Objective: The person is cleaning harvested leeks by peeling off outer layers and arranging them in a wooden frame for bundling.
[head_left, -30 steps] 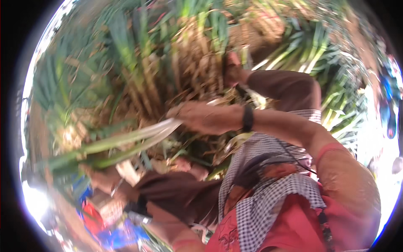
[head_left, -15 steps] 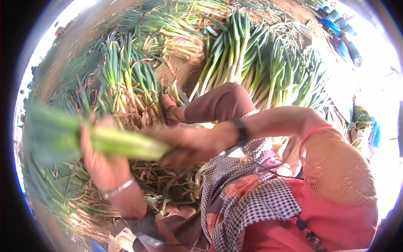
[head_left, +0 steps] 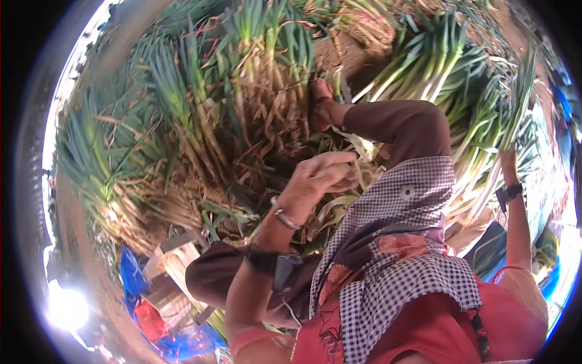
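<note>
Left hand (head_left: 315, 182) on leek leaves (head_left: 348, 203)

Green onion bundles (head_left: 254, 91): waxy, smooth green leaves w/ dry, papery, straw-like husk at the roots. Left hand (head_left: 318, 179) wears a thin shiny metal bangle (head_left: 284, 213) and a matt black watch strap (head_left: 267, 261), prob. rubber/plastic. Checked scarf (head_left: 412, 242): soft woven cloth, matt. Wooden crate (head_left: 176, 267): rough, pale, unfinished wood. Blue sheet (head_left: 130, 273): glossy plastic.
</note>
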The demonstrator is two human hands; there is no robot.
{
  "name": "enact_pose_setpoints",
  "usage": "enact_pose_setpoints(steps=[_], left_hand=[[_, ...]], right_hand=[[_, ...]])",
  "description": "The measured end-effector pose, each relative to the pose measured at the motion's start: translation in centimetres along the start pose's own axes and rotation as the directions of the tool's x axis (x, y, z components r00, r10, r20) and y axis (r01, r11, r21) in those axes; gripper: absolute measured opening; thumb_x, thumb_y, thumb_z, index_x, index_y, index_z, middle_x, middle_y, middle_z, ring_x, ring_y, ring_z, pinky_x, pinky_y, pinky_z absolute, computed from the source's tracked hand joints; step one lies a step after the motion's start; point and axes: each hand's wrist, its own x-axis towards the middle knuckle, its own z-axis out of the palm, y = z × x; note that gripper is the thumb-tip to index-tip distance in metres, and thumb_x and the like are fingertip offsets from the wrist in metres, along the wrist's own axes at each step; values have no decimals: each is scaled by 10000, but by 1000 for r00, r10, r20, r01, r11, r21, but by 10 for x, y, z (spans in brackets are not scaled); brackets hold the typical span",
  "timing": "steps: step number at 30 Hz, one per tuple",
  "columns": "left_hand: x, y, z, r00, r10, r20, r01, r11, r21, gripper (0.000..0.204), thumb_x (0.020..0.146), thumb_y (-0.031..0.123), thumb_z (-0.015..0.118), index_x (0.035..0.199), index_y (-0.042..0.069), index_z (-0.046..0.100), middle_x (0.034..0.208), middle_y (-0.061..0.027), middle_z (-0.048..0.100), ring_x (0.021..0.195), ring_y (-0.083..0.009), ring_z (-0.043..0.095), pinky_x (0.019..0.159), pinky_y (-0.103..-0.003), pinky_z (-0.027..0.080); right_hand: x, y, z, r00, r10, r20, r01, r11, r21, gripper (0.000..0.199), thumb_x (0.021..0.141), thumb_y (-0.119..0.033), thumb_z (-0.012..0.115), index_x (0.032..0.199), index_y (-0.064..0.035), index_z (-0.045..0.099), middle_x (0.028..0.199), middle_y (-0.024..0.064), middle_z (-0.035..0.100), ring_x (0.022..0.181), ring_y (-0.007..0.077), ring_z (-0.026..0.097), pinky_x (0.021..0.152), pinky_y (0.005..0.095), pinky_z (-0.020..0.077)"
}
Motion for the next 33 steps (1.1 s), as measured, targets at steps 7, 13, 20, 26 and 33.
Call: enact_pose_setpoints(steps=[7, 13, 20, 26, 33], left_hand=[[-81, 10, -117, 727, 120, -676, -94, 993, 75, 291, 957, 191, 549, 1171, 7, 619, 1023, -163, 693, 916, -249, 692, 839, -385, 580], [-143, 26, -179, 594, 306, -744, -428, 903, 30, 293, 954, 176, 555, 1176, -12, 592, 1036, -159, 684, 914, -230, 685, 828, -323, 567], [-165, 27, -176, 463, 289, -838, -441, 895, 65, 295, 958, 178, 565, 1173, -23, 578, 968, -124, 676, 881, -199, 667, 824, -316, 547], [-172, 32, -147, 463, 285, -839, -362, 925, 114, 304, 965, 172, 545, 1180, -43, 563, 916, -121, 657, 823, -168, 635, 806, -309, 525], [-158, 33, -150, 512, 185, -839, -311, 950, 20, 301, 953, 173, 548, 1145, -60, 557, 899, -158, 652, 801, -211, 654, 736, -325, 537]], right_hand=[[-27, -269, 99, 907, -313, 281, 324, 946, 9, 441, 942, -154, 544, 1360, -44, 453, 1359, 160, 501, 1087, 259, 598, 943, 350, 460], [-83, -505, 215, 706, -561, 432, 362, 811, 461, 307, 930, -159, 561, 1220, -61, 568, 1067, 103, 642, 882, 170, 612, 753, 314, 508], [-105, -552, 396, 544, -456, 704, 76, 863, 500, 275, 936, -190, 549, 1127, 1, 603, 983, 131, 653, 867, 176, 635, 723, 338, 536], [-109, -502, 522, 456, -428, 780, 442, 870, 219, 244, 900, -179, 573, 1022, 28, 615, 950, 167, 649, 881, 251, 643, 752, 382, 516], [-132, -474, 599, 702, -134, 699, 185, 983, 2, 381, 856, -258, 645, 1061, 59, 592, 1013, 252, 642, 989, 389, 610, 850, 417, 461]])
